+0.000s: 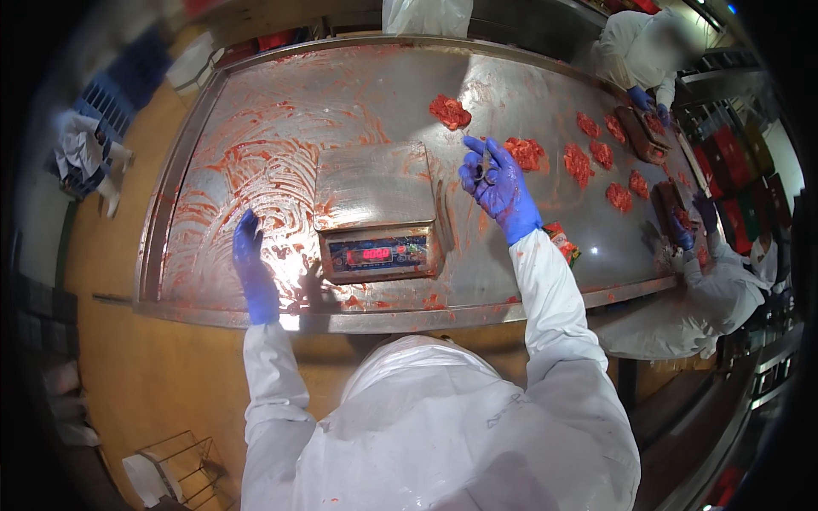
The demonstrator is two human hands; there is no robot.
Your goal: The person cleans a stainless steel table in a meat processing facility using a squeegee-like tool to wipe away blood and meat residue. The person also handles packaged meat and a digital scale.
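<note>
Blue-gloved left hand [253, 266] is lying open and flat on the smeared steel table [256, 128], left of the grey metal scale [377, 209]. Right of the scale, the blue-gloved right hand [497, 189] is pinching a small greyish scrap [486, 162], just beside a red minced-meat portion [525, 152].

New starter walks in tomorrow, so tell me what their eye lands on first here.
First, the red-smeared steel table with lumps of red minced meat scattered to the right. Next, the scale at its centre, display glowing red. Then the blue-gloved hands: the right hand raised beside the scale around a small tool, the left hand flat near the front edge.
</note>
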